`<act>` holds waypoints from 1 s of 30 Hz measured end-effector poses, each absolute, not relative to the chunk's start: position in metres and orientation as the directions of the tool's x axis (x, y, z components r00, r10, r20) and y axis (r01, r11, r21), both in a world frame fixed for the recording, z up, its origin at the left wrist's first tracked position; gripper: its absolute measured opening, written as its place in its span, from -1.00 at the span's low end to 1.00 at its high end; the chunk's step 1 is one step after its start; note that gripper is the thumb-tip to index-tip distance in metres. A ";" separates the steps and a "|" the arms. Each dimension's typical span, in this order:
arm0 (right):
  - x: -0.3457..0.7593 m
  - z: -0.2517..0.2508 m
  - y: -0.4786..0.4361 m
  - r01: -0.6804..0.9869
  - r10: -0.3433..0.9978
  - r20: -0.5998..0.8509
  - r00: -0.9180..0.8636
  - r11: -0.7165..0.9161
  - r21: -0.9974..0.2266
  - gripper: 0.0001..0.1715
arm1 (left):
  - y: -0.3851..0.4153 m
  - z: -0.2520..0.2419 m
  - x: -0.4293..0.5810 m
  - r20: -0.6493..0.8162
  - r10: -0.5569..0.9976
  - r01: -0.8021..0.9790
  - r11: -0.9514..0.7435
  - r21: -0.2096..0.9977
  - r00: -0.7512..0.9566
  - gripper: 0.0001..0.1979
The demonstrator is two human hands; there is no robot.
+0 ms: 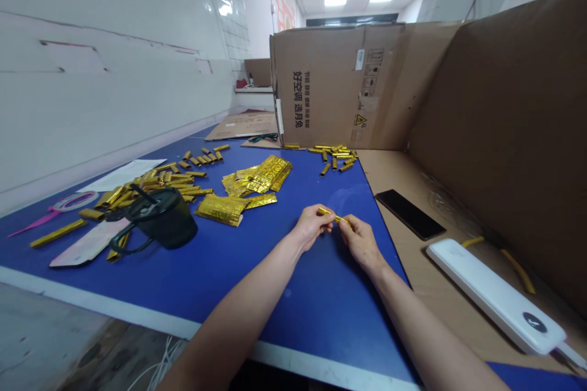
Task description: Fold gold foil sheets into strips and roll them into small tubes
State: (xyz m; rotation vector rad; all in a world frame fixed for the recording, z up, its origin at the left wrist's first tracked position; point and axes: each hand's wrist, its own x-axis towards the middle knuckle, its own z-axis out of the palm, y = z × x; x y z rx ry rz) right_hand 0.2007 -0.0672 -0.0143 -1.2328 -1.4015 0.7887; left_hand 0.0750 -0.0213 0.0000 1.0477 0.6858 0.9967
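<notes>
Between my two hands is a narrow strip of shiny gold foil (pixel 336 218), held just above the blue table (pixel 302 281). My left hand (pixel 312 227) pinches its left end, and my right hand (pixel 360 240) pinches the right end. Both sets of fingers are closed, and parts of the strip are hidden under them. Left of my hands lie flat gold foil sheets (pixel 270 174) in a loose stack, with another foil piece (pixel 221 209) nearer me. Ahead, small gold foil rolls (pixel 334 164) are gathered by the cardboard.
A dark lidded mug (pixel 167 220) stands at left among many gold rolls (pixel 178 180). Near it are a tape roll (pixel 77 200) and a pale phone (pixel 89 244). Cardboard walls (pixel 339 91) rise ahead and right. A black phone (pixel 409 214) and white power bank (pixel 490 293) lie right.
</notes>
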 end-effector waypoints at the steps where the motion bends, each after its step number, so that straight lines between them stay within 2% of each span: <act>1: 0.200 -0.014 -0.068 0.261 0.957 0.277 0.089 0.246 -0.933 -0.68 | -0.021 -0.001 0.075 -0.001 0.910 -0.330 0.151 0.932 0.415 -0.80; 6: 0.199 -0.012 -0.068 0.256 0.970 0.215 0.116 0.180 -0.950 -0.63 | -0.022 -0.002 0.074 0.011 0.891 -0.310 0.146 0.940 0.453 -0.76; 12: 0.200 -0.013 -0.069 0.325 0.942 0.313 0.121 0.260 -0.909 -0.61 | -0.022 -0.001 0.075 -0.044 0.907 -0.294 0.182 0.938 0.419 -0.75; 19: 0.198 -0.010 -0.071 0.365 0.965 0.258 0.033 0.229 -0.902 -0.60 | -0.022 0.000 0.074 -0.043 0.883 -0.198 0.152 0.968 0.468 -0.75; 24: 0.197 -0.009 -0.072 0.352 0.957 0.288 0.023 0.262 -0.899 -0.57 | -0.022 -0.002 0.074 -0.071 0.865 -0.218 0.204 0.954 0.497 -0.70; 30: 0.196 -0.010 -0.073 0.334 0.960 0.279 0.008 0.260 -0.906 -0.56 | -0.019 -0.004 0.075 -0.044 0.882 -0.251 0.181 0.951 0.469 -0.70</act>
